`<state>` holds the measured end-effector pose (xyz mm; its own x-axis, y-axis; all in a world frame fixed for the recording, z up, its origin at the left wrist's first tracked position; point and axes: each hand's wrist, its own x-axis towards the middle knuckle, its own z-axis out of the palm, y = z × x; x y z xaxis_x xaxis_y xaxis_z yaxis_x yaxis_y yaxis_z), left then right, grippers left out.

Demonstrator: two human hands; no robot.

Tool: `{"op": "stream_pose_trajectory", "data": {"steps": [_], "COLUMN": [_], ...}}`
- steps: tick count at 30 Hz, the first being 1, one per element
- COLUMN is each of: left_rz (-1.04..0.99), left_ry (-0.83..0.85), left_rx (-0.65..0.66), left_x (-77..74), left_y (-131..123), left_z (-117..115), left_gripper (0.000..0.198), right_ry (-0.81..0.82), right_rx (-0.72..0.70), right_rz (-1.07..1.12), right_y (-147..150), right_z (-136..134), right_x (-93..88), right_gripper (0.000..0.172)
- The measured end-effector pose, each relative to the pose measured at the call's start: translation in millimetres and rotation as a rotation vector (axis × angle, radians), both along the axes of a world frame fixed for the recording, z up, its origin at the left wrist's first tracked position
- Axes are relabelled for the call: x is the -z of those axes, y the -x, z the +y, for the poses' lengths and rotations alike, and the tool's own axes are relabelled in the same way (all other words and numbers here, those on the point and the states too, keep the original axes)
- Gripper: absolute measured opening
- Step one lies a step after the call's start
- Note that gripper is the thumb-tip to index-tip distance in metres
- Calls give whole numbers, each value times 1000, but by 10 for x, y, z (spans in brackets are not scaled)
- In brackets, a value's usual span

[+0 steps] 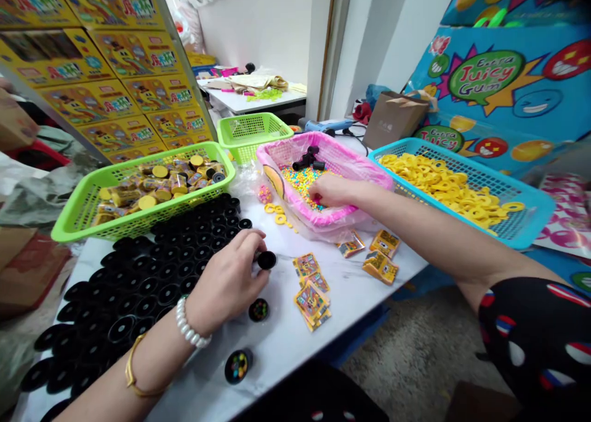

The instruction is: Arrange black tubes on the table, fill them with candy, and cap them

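My left hand [235,274] pinches a small black cup [266,260] between thumb and fingers, its open mouth tilted toward me. Close by on the table stand two more black cups, one [259,310] and another [239,366], both holding coloured candy beads. My right hand [330,191] reaches into the pink basket [323,222], fingers curled down among many small candy beads [300,178]. Whatever those fingers grip is hidden. Black plastic pieces [308,158] lie on the beads behind that hand. Left of my left hand spread many black cups [148,286].
A green basket [69,225] holds filled, yellow-capped cups. Yellow rings fill a blue basket [538,215] at right. Small printed packets [311,302] lie mid-table, more packets [381,267] near the edge. Another green basket [252,142] stands behind; yellow boxes [115,58] are stacked at left.
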<state>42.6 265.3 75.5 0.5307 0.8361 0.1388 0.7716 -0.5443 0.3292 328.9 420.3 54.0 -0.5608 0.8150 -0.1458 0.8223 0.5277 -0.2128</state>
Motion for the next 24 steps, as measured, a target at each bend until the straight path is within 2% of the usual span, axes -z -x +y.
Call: {"op": "stream_pose_trajectory", "data": {"steps": [5, 9, 13, 17, 20, 22, 24], "left_rz": [-298, -477, -492, -463, -441, -431, -421], "left_ry": [203, 199, 139, 112, 112, 113, 116], "left_rx": [-99, -103, -95, -82, -68, -62, -57], "left_x": [-158, -223, -249, -259, -253, -247, -243], "left_y": [-231, -391, -565, -745, -842, -882, -904], "left_z": [163, 421, 659, 774, 810, 821, 823], "left_gripper": [22, 22, 33, 27, 25, 24, 20], "right_ry": [178, 288, 298, 273, 156, -41, -268], "right_rx": [11, 39, 68, 76, 35, -20, -104], "right_rz": [299, 542, 741, 882, 866, 731, 545], "right_y": [23, -108, -187, -139, -69, -30, -3], "right_z": [-31, -69, -116, -223, -342, -417, -471], "right_x": [-35, -141, -262, -420, -552, -618, -647], "right_gripper": [21, 25, 26, 28, 21, 12, 13]}}
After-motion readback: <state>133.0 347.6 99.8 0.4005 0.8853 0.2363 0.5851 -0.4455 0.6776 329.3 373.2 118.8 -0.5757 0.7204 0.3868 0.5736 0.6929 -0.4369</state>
